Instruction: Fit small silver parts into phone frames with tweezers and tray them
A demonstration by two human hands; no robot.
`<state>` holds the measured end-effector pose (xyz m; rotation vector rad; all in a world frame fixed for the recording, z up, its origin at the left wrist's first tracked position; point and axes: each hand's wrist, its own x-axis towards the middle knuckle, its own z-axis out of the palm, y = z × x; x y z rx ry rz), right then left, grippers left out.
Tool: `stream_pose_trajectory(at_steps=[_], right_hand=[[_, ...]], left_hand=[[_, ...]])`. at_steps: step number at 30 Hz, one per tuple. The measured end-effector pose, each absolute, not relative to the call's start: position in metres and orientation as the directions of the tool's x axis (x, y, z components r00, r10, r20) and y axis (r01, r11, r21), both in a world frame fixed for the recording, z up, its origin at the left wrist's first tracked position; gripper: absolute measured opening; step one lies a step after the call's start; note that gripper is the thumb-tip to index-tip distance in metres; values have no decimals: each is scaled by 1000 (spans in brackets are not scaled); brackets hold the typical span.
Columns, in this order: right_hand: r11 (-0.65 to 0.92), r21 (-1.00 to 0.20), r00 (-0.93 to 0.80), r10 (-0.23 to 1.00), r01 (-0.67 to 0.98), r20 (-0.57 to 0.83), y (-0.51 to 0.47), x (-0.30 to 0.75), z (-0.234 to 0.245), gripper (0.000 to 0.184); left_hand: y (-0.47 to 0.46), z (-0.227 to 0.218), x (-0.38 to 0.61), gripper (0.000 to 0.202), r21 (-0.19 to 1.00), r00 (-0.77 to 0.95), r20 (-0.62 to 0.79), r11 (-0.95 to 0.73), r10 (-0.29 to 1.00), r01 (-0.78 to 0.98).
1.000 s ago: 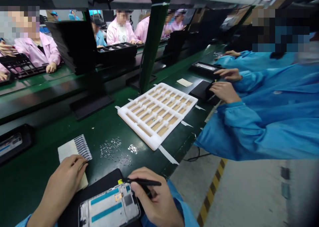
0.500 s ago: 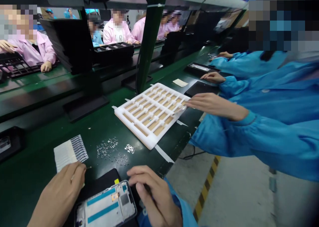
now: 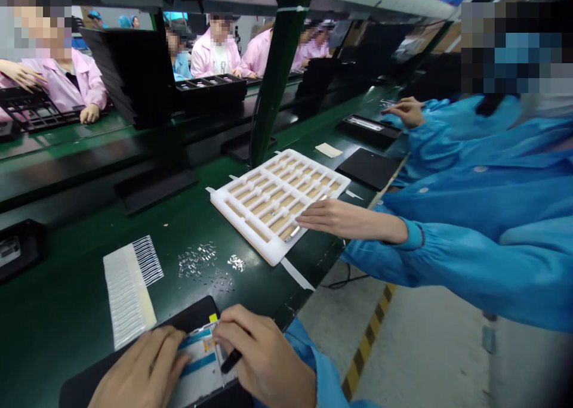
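Observation:
A silver phone mid-frame with blue strips and a yellow tab lies on a black pad at the front. Bent over its left part is my left hand, its thumb and fingers closed on the frame; anything small under the fingertips is hidden. My right hand is closed round a short black stick-like tool at the frame's right end. Beyond the hands lie a sheet of thin white strips and scattered small metal pieces, with a denser pile beside them.
A white slotted tray is taped to the green bench. A co-worker's hand reaches over its near right side. Another co-worker's hand is farther back. A black plate and a green post stand beyond.
My left hand has moved right from the strip sheet onto the phone frame. My right hand has closed in over its right end. The co-worker's hand has shifted nearer along the tray.

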<state>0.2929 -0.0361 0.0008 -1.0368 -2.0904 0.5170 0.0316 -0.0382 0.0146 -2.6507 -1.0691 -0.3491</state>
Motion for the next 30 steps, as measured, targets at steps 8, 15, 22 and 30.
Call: stream_pose_trajectory(at_steps=[8, 15, 22, 30], right_hand=[[555, -664, -424, 826, 501, 371, -24, 298, -10, 48], [590, -564, -474, 805, 578, 357, -19, 296, -9, 42], [607, -431, -534, 794, 668, 290, -23, 294, 5, 24], [612, -179, -545, 778, 771, 313, -53, 288, -1, 39]], left_hand=[[-37, 20, 26, 43, -149, 742, 236, -731, 627, 666], [-32, 22, 39, 43, -96, 719, 392, -752, 574, 652], [-28, 13, 39, 41, -141, 774, 353, -788, 526, 600], [-34, -1, 28, 41, -90, 783, 243, -791, 572, 606]])
